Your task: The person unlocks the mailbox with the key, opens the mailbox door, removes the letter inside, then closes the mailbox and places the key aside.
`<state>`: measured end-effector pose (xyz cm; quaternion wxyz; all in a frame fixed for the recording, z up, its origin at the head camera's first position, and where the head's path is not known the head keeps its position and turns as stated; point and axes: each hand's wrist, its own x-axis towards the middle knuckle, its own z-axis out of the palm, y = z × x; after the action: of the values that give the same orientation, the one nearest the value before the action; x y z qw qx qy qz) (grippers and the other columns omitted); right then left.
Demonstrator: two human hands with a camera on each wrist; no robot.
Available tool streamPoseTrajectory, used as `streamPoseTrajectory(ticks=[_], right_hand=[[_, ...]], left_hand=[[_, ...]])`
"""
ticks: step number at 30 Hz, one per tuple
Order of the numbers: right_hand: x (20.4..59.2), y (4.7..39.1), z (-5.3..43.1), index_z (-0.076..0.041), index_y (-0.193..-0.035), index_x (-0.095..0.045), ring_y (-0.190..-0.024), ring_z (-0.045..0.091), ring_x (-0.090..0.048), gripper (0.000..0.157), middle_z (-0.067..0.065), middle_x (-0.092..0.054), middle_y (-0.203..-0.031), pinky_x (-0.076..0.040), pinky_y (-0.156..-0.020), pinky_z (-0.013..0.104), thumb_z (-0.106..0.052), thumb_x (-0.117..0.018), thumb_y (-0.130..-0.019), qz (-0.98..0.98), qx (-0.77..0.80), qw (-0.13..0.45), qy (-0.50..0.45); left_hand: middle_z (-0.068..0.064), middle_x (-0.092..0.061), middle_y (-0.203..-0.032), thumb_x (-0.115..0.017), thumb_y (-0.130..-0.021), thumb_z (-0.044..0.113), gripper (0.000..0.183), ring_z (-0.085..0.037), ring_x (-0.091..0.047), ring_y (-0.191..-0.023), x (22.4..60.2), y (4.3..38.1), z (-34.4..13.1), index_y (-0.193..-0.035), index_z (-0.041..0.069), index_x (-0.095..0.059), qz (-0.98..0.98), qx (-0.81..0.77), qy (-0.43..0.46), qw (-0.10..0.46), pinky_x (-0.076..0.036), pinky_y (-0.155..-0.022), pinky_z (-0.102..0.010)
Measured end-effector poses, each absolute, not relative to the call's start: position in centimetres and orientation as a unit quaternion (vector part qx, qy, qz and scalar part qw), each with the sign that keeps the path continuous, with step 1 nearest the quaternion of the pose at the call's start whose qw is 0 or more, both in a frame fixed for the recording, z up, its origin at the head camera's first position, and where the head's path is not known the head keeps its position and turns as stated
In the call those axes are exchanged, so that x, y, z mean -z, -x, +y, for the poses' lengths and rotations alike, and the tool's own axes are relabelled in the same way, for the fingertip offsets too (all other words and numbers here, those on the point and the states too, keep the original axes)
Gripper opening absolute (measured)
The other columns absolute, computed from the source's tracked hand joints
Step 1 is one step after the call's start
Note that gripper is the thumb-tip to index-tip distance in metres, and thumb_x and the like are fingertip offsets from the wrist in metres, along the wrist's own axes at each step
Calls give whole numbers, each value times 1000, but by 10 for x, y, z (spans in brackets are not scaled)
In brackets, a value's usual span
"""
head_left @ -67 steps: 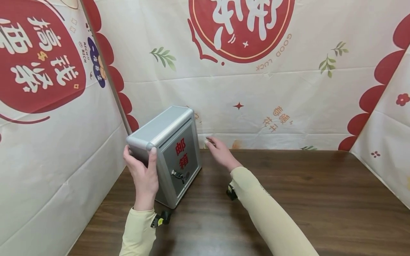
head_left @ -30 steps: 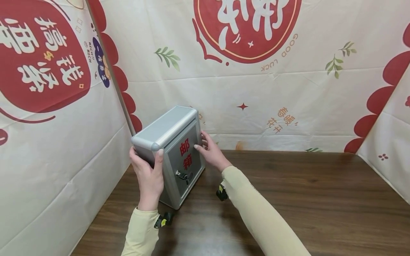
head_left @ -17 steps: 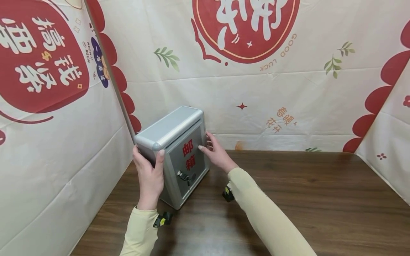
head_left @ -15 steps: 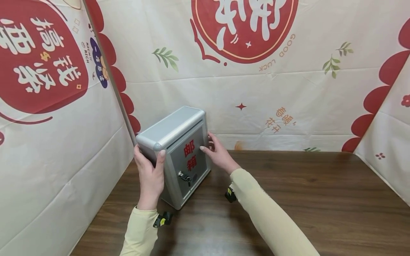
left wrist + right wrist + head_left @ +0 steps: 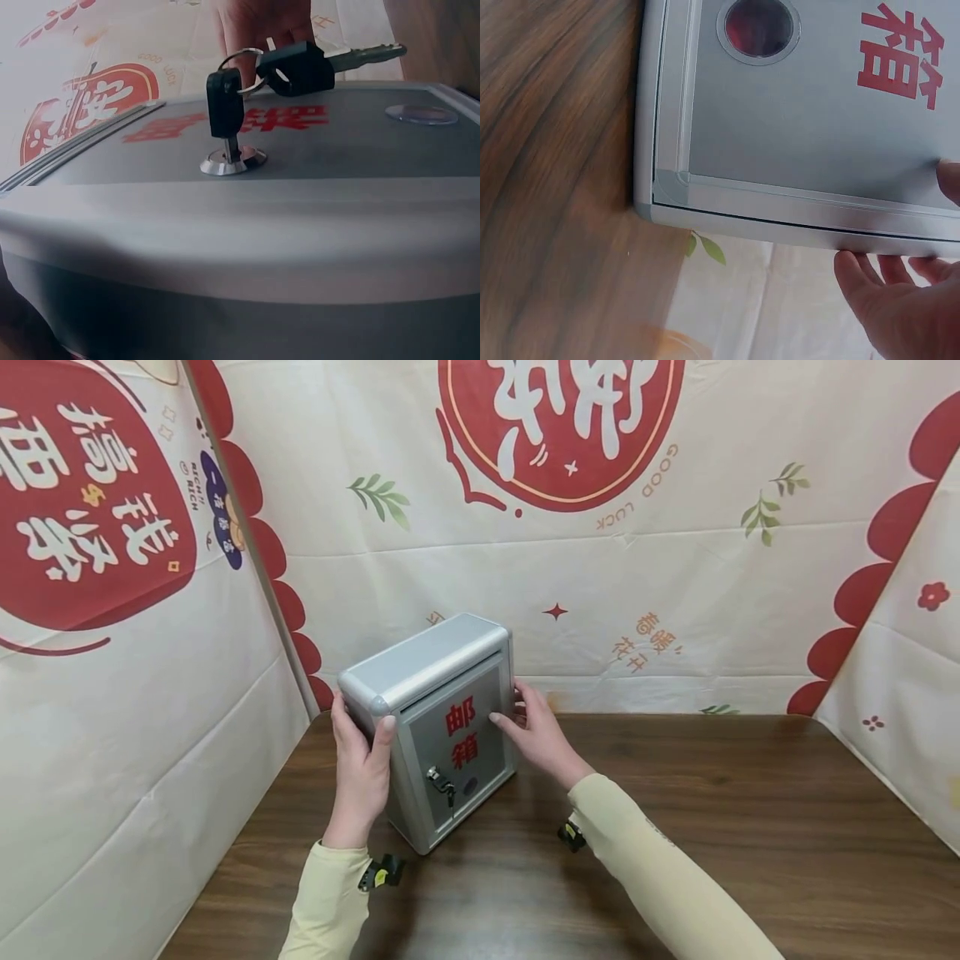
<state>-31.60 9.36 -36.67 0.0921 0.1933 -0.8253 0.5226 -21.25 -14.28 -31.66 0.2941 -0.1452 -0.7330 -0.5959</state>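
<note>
A silver-grey metal mailbox (image 5: 429, 727) stands upright on the table, with red Chinese characters (image 5: 461, 735) on its front door. My left hand (image 5: 362, 785) grips its left side, thumb at the front upper corner and fingers behind. On the right edge, my right hand (image 5: 543, 739) holds the box: thumb on the door, fingers along the side, as the right wrist view also shows. One black-headed key (image 5: 226, 103) sits in the door's lock (image 5: 234, 163); a second key (image 5: 304, 69) hangs from it on a ring. Low on the door is a round window (image 5: 759, 27).
The dark wooden table (image 5: 675, 810) extends to the right of the mailbox. Printed cloth (image 5: 600, 568) walls rise behind it and at both sides. A small black wrist camera (image 5: 382, 872) is worn on the left sleeve, another black camera (image 5: 572, 835) on the right.
My right hand, apart from the mailbox at first, now holds its right edge. The mailbox has shifted right and turned so its door faces me more. The left hand has kept its grip.
</note>
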Motion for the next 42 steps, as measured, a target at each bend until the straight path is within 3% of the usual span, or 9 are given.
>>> streamPoseTrajectory(ticks=[4,9,16,29,33,42], right_hand=[[365,308,100,-5,-147,-27,-116,30,-47,67,18,-38,-126,-42,-97,45,-24,-63,-93,-836,-507,98,-185],[362,296,111,-5,-148,-27,-113,29,-46,69,18,-38,-125,-44,-94,45,-24,-63,-93,-847,-491,108,-173],[364,279,126,-2,-144,-32,-110,28,-45,67,18,-39,-121,-44,-93,45,-24,-65,-91,-850,-487,138,-145],[368,243,156,1,-134,-37,-102,28,-45,62,17,-38,-116,-47,-86,46,-27,-68,-89,-856,-469,192,-103],[367,235,162,2,-131,-38,-101,28,-46,60,16,-38,-115,-49,-85,46,-25,-69,-88,-863,-453,203,-99],[367,216,169,2,-121,-38,-96,27,-46,55,15,-35,-112,-50,-76,44,-27,-70,-87,-874,-412,242,-85]], left_hand=[[-19,-20,-148,-50,-99,27,72,-24,-21,-135,316,213,-143,-150,1,-6,-738,590,163,284,-15,-111,-45],[-15,-11,-155,-44,-101,20,70,-21,-15,-140,312,211,-142,-152,3,1,-760,591,149,228,-15,-112,-44],[3,2,-158,-40,-102,35,72,-11,-4,-142,339,237,-147,-153,18,9,-773,570,179,214,-12,-113,-38],[-2,-5,-158,-33,-101,47,70,-18,-8,-143,336,242,-124,-154,16,-1,-789,545,205,196,-14,-112,-46],[-4,-6,-158,-32,-102,43,66,-20,-10,-142,335,244,-119,-154,14,-3,-793,534,218,198,-14,-112,-45],[-8,-5,-158,-27,-105,16,52,-18,-4,-143,314,230,-108,-153,6,-8,-787,541,252,156,-9,-113,-39]])
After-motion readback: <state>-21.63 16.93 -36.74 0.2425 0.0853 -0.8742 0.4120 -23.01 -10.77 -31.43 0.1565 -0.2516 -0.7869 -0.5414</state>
